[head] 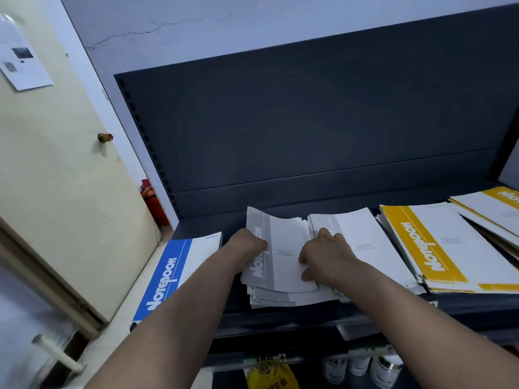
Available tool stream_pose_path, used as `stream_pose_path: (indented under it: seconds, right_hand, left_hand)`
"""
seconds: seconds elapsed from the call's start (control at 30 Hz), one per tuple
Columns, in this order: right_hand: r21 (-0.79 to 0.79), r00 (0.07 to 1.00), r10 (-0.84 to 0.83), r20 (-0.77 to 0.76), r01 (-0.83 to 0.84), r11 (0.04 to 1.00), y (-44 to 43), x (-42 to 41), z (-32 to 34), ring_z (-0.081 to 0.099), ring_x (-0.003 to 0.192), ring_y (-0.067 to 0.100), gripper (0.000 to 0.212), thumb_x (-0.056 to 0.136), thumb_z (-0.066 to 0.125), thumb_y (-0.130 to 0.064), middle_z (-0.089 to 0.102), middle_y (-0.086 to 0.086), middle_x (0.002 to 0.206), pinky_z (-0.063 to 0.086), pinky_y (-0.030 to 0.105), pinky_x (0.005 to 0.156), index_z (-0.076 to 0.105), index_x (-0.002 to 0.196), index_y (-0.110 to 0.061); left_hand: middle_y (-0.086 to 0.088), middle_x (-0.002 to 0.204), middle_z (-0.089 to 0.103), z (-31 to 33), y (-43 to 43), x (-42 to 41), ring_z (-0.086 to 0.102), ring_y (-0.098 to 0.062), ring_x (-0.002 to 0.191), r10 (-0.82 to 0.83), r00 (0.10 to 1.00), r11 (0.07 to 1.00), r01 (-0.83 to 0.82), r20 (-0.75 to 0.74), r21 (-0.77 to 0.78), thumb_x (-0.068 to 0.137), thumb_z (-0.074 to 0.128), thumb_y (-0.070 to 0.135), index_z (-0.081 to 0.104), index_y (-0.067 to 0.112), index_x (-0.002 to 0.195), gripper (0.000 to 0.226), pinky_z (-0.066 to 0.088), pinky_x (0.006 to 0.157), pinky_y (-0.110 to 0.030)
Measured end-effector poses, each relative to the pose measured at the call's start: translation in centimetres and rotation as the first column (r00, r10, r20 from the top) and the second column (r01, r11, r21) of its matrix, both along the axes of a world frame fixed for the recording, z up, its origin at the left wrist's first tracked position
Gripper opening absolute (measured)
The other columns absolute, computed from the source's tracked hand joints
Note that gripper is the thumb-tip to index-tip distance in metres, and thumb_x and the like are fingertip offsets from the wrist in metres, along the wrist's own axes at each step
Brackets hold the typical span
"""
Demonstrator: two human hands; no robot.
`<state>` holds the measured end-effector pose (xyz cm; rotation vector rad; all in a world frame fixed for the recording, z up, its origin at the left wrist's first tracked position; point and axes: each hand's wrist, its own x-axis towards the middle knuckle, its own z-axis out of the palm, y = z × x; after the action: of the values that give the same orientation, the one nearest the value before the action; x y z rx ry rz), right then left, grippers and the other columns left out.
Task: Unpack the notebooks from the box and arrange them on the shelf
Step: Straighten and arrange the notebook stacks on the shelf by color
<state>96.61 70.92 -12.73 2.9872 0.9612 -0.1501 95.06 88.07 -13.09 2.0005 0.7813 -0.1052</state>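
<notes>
A loose stack of grey-and-white notebooks lies on the dark shelf, in the middle. My left hand grips the stack's left edge over the grey "Notebook" band. My right hand presses on the top cover, fingers curled at its right edge, and the top notebook bows upward. A second grey pile lies right beside it, partly under my right hand. A blue notebook stack sits at the shelf's left end. Yellow notebook stacks lie to the right. The box is out of view.
The shelf's dark back panel rises behind the stacks. A cream door with a knob stands to the left, with a red object in the gap. Jars and a yellow bag sit on the lower level.
</notes>
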Motion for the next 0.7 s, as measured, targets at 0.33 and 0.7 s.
stream_pose_path:
  seconds: [0.33, 0.7]
  right_hand:
    - [0.007, 0.999, -0.017, -0.039, 0.017, 1.000, 0.0, -0.4, 0.3, 0.038, 0.117, 0.025, 0.040, 0.084, 0.067, -0.035, 0.058, 0.009, 0.115, 0.034, 0.034, 0.097, 0.065, 0.119, -0.017]
    - [0.056, 0.995, -0.044, -0.095, 0.050, 0.997, -0.4, -1.0, 0.7, 0.037, 0.110, 0.025, 0.038, 0.087, 0.064, -0.031, 0.050, 0.008, 0.118, 0.031, 0.032, 0.098, 0.062, 0.123, -0.019]
  left_hand:
    - [-0.014, 0.086, 0.062, 0.1, -0.2, 0.0, 0.062, -0.028, 0.076, 0.094, 0.996, 0.992, -0.093, 0.005, -0.082, 0.088, 0.059, 0.003, 0.056, 0.004, 0.092, 0.005, 0.053, 0.074, -0.036]
    - [-0.008, 0.075, 0.054, -0.7, -0.2, -1.0, 0.053, -0.018, 0.062, 0.119, 0.990, 0.991, -0.113, 0.079, -0.069, 0.089, 0.059, 0.001, 0.049, 0.009, 0.079, 0.016, 0.045, 0.057, -0.026]
